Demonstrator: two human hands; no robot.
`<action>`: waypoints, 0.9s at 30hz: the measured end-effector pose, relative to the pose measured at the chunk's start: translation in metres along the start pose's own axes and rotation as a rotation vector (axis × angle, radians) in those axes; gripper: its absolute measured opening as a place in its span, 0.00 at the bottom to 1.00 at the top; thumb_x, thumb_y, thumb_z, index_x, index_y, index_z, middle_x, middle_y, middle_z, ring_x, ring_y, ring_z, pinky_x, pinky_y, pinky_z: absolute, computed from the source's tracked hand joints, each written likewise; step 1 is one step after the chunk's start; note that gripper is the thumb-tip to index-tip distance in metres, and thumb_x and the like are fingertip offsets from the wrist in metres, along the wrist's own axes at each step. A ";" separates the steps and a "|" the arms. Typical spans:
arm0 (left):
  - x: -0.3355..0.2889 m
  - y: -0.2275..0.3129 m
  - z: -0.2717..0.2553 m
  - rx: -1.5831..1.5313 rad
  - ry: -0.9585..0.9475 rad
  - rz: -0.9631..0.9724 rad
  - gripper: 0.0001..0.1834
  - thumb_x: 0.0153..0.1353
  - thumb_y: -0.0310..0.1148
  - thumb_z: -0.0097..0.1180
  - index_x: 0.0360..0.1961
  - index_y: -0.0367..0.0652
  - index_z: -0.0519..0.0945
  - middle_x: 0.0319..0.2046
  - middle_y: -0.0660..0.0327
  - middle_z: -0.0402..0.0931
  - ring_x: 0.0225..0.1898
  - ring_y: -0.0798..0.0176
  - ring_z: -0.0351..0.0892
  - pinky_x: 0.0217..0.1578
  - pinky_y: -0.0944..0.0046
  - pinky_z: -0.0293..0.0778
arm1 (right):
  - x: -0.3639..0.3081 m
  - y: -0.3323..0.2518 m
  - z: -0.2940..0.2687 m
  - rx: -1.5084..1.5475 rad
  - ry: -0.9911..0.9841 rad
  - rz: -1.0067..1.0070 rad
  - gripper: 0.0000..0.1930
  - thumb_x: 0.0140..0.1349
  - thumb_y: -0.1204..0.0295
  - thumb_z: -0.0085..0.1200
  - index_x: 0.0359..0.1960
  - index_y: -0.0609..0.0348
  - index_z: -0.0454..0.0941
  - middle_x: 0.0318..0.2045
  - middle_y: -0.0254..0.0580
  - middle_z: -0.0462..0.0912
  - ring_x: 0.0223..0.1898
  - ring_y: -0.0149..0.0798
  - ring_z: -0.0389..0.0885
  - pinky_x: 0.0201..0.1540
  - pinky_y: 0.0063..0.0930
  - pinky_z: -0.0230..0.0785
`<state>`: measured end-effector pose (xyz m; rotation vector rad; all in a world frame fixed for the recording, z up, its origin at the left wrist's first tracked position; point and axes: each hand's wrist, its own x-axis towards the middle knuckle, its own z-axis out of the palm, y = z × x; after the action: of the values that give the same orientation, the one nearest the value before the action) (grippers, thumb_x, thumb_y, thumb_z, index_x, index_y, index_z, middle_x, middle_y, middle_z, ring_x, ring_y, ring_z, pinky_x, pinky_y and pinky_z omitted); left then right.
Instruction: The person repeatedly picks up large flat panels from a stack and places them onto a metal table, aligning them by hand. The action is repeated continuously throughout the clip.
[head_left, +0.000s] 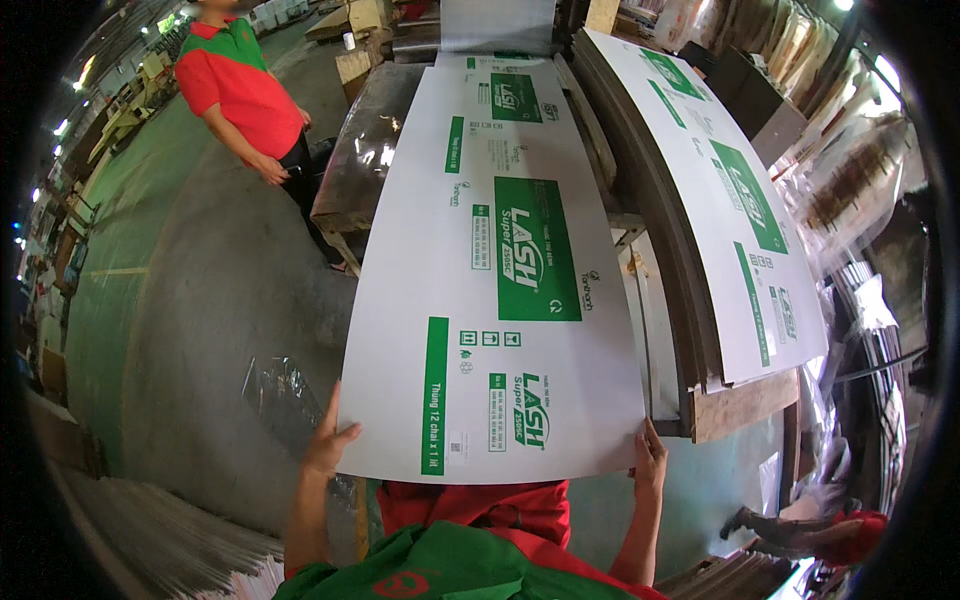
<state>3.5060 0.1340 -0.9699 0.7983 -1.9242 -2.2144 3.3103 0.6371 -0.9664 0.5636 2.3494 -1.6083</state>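
Note:
A long white cardboard sheet with green printed panels (400,290) stretches from just in front of me to a machine at the far end. My left hand (327,440) grips its near left edge, the thumb resting on the top face and the fingers along the side. At the near right corner my right hand (648,455) holds the opposite edge, with the fingers partly hidden by the sheet. The sheet lies roughly flat between both hands, its far end on the machine's bed.
To the right, a tall stack of similar printed sheets (700,190) rests on a wooden board (745,408). A plastic-covered table (375,140) stands left of the sheet. A co-worker in a red and green shirt (225,80) stands beyond it. Clear plastic (275,395) lies on the floor.

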 end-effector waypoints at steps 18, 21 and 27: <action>0.072 0.058 0.023 0.168 0.040 0.013 0.46 0.62 0.35 0.57 0.74 0.33 0.45 0.74 0.48 0.46 0.75 0.56 0.44 0.70 0.58 0.48 | 0.066 -0.040 0.030 -0.047 0.107 -0.011 0.26 0.68 0.62 0.52 0.66 0.58 0.70 0.44 0.41 0.82 0.37 0.32 0.78 0.25 0.28 0.70; 0.167 0.074 0.036 -0.041 0.014 0.033 0.46 0.61 0.33 0.58 0.74 0.34 0.46 0.75 0.50 0.46 0.75 0.55 0.43 0.71 0.58 0.46 | 0.161 -0.063 0.052 -0.079 0.041 -0.218 0.23 0.70 0.64 0.50 0.64 0.58 0.72 0.59 0.46 0.76 0.60 0.40 0.72 0.56 0.32 0.70; 0.261 0.075 0.066 0.034 0.101 -0.028 0.47 0.61 0.31 0.59 0.75 0.37 0.46 0.74 0.51 0.48 0.74 0.55 0.49 0.71 0.58 0.46 | 0.272 -0.076 0.074 0.166 0.011 -0.081 0.25 0.70 0.61 0.50 0.64 0.60 0.71 0.61 0.51 0.73 0.61 0.43 0.71 0.63 0.39 0.62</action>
<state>3.2335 0.0720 -0.9774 0.9280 -1.9204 -2.1182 3.0310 0.5923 -1.0403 0.5162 2.2874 -1.8540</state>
